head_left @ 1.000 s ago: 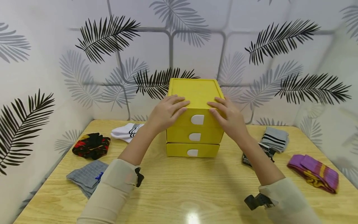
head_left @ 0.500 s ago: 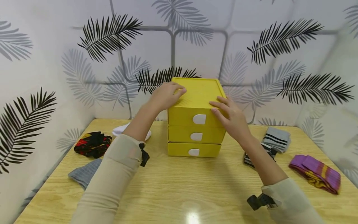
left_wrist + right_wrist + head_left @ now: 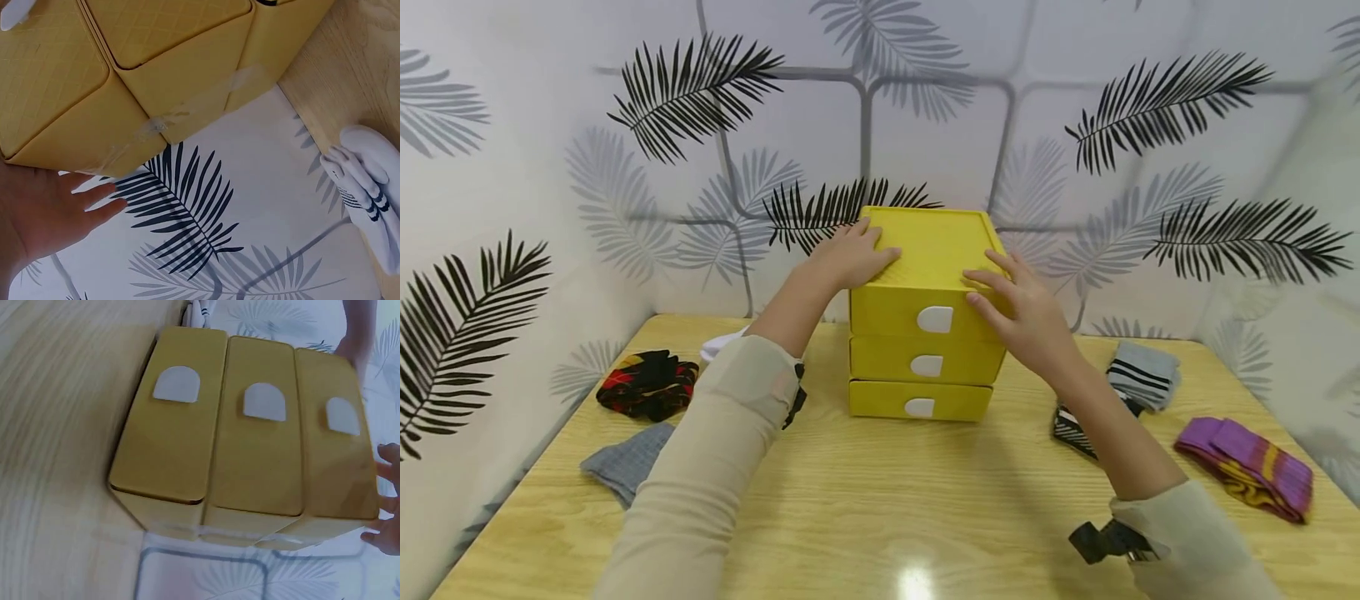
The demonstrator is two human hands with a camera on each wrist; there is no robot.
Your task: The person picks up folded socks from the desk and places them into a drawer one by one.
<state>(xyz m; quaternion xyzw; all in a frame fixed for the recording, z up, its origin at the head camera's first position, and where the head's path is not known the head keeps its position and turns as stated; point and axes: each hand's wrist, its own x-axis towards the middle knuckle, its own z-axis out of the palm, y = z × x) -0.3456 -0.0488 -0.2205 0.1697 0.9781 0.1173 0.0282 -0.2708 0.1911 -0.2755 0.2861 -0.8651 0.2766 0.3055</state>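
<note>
A yellow drawer box point(image 3: 925, 333) of three stacked drawers with white tab handles stands on the table, every drawer pushed in. My left hand point(image 3: 850, 257) lies over the left edge of its top, fingers spread. Seen from the left wrist, that hand point(image 3: 50, 209) is beside the box's upper part. My right hand point(image 3: 1028, 312) rests at the front right corner, thumb on the front and fingers reaching over the top. In the right wrist view only part of the right hand point(image 3: 390, 500) shows, at the top edge. Neither hand holds anything.
On the left are black-and-red patterned socks point(image 3: 646, 385), grey socks point(image 3: 625, 462) and white striped socks point(image 3: 369, 187), half hidden by my arm. On the right lie grey striped socks point(image 3: 1144, 375), black-and-white socks point(image 3: 1072, 429) and purple-yellow socks point(image 3: 1247, 467). A leaf-patterned wall stands behind.
My left hand has shifted from the top's front edge leftward and back to its left edge. The right hand has stayed at the front right corner. The box stands where it was.
</note>
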